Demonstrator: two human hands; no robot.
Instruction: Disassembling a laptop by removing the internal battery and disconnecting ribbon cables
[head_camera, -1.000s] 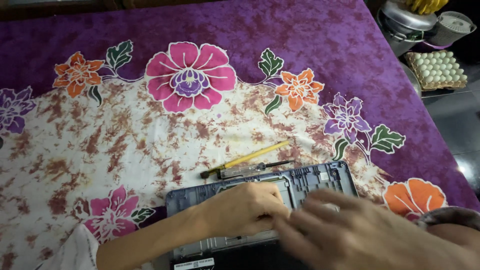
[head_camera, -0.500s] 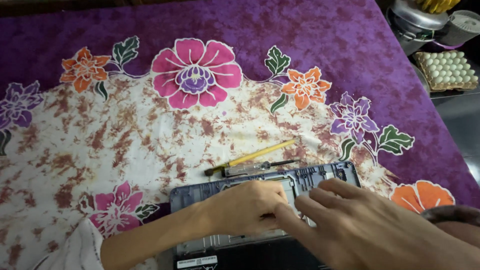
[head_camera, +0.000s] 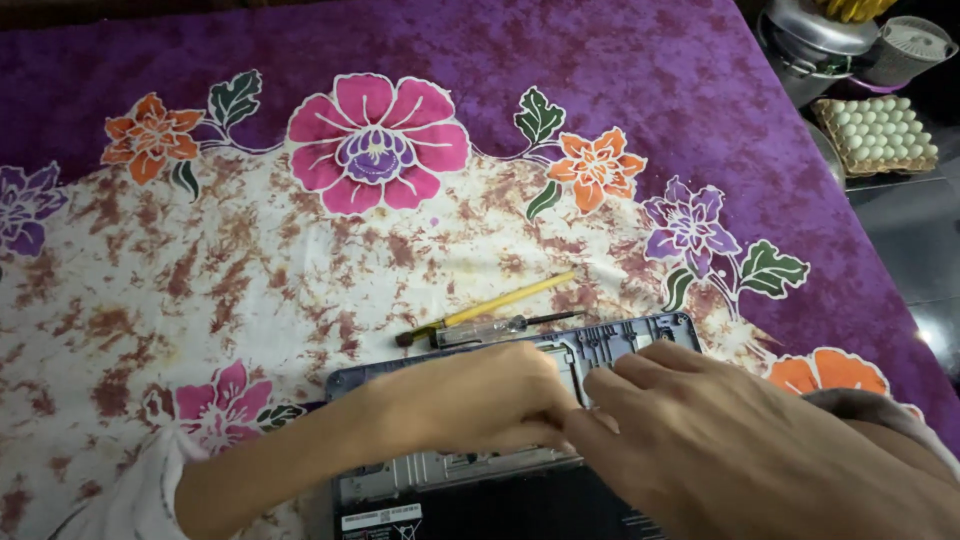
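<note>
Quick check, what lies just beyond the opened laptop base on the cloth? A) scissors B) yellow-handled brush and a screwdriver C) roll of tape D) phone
B: a yellow-handled brush and a clear-handled screwdriver lie side by side on the floral cloth, just past the laptop base.

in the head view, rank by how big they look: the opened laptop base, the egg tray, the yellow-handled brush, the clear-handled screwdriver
1. opened laptop base, partly hidden by hands
2. egg tray, though it lies farther off
3 and 4. yellow-handled brush and clear-handled screwdriver: too alike to rank
</note>
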